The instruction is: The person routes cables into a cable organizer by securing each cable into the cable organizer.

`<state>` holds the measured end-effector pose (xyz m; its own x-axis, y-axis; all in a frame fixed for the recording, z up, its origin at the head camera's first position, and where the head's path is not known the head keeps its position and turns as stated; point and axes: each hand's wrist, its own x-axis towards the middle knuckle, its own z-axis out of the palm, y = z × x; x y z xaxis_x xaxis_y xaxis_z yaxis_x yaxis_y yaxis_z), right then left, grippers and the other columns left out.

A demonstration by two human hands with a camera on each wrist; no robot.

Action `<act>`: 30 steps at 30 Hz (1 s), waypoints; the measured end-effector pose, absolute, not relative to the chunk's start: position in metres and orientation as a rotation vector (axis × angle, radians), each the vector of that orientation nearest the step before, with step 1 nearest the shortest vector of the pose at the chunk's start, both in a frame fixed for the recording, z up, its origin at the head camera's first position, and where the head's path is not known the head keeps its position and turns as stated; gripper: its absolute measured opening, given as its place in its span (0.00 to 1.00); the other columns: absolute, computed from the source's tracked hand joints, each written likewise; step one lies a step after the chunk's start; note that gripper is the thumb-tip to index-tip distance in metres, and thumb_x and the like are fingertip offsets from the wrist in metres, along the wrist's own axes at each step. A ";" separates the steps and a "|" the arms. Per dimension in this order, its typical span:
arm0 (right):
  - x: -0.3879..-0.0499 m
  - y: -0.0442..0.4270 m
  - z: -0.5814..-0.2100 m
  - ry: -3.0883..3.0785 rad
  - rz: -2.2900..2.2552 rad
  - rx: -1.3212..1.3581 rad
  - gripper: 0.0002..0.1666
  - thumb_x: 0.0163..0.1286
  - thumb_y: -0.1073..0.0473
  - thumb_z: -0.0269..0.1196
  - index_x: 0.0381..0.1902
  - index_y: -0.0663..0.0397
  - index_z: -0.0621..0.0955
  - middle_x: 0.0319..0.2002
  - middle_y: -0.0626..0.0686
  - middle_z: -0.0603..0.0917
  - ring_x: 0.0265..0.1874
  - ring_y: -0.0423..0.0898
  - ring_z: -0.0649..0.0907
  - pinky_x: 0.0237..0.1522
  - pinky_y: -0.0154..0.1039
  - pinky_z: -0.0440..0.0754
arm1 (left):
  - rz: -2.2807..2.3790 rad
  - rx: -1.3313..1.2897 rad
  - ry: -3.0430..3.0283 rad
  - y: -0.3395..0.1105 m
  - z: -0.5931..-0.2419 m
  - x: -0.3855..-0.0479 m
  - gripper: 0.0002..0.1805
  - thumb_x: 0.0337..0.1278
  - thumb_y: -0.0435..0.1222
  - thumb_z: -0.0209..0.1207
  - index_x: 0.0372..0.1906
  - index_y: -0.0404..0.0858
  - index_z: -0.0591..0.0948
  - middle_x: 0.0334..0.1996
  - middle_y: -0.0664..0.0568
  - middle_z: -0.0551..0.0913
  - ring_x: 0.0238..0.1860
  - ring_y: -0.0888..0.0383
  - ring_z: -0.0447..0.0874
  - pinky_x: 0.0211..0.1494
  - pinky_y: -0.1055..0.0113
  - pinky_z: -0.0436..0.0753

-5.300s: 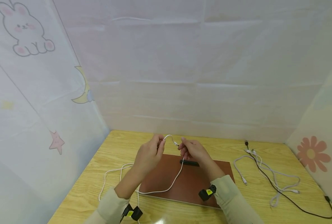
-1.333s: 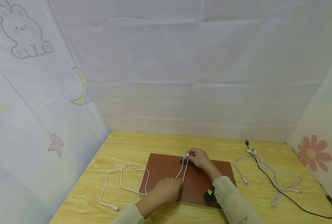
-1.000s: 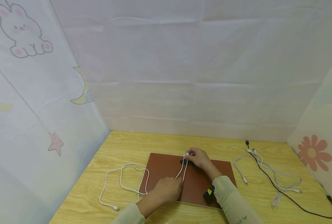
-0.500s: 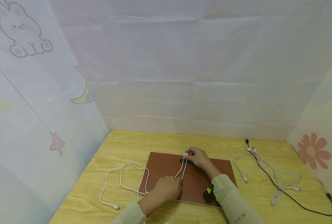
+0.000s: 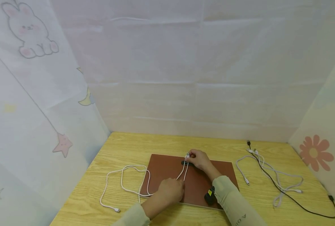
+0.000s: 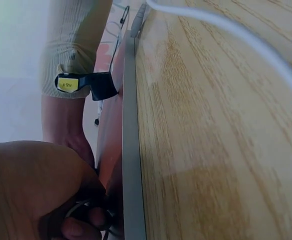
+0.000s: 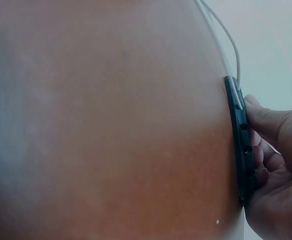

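Near the far edge of a brown board lies a black slotted cable holder, partly hidden behind my right hand. That hand pinches the USB plug of a white charging cable over the holder. In the right wrist view the cable enters the end slot of the cable holder, and my right hand is against its side. Low over the board's front part, my left hand grips two strands of the cable. Its curled fingers show dimly in the left wrist view.
Loops of the white cable lie on the wooden table left of the board, ending in a small plug. Several tangled cables lie at right, among them a black cable. Fabric walls enclose the table.
Since the oldest frame, both hands have come down from above the board. The right brought the plug to the cable holder; the left drew the strands toward the front. During the last second they barely move.
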<state>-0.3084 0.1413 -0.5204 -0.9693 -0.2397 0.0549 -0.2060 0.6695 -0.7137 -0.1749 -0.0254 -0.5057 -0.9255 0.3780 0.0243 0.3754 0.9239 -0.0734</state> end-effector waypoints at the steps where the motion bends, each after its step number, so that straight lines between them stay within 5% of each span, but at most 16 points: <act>1: -0.308 0.141 -0.520 2.831 -1.197 -0.379 0.09 0.68 0.55 0.70 0.40 0.52 0.82 0.33 0.49 0.82 0.30 0.46 0.75 0.36 0.41 0.74 | 0.113 -0.597 -3.042 -0.025 -0.506 -0.175 0.11 0.68 0.46 0.56 0.32 0.45 0.80 0.25 0.50 0.84 0.27 0.52 0.85 0.27 0.57 0.82; 18: -0.311 0.139 -0.518 2.868 -1.115 -0.311 0.15 0.67 0.52 0.70 0.43 0.57 0.83 0.35 0.52 0.83 0.32 0.47 0.78 0.37 0.42 0.76 | 0.195 -0.574 -2.992 -0.022 -0.508 -0.172 0.08 0.64 0.42 0.60 0.31 0.43 0.79 0.22 0.52 0.83 0.24 0.55 0.83 0.24 0.59 0.81; 30: -0.311 0.138 -0.517 2.839 -1.112 -0.294 0.18 0.69 0.52 0.69 0.48 0.59 0.82 0.38 0.53 0.84 0.35 0.48 0.80 0.42 0.46 0.80 | 0.211 -0.597 -2.943 -0.025 -0.503 -0.172 0.05 0.62 0.40 0.61 0.37 0.43 0.83 0.30 0.55 0.84 0.34 0.57 0.83 0.32 0.61 0.82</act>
<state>-0.3109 0.1382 -0.5170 -0.9784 -0.2065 -0.0033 -0.1494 0.7185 -0.6793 -0.1724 -0.0246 -0.5026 -0.9130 0.3953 0.1007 0.3769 0.9119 -0.1625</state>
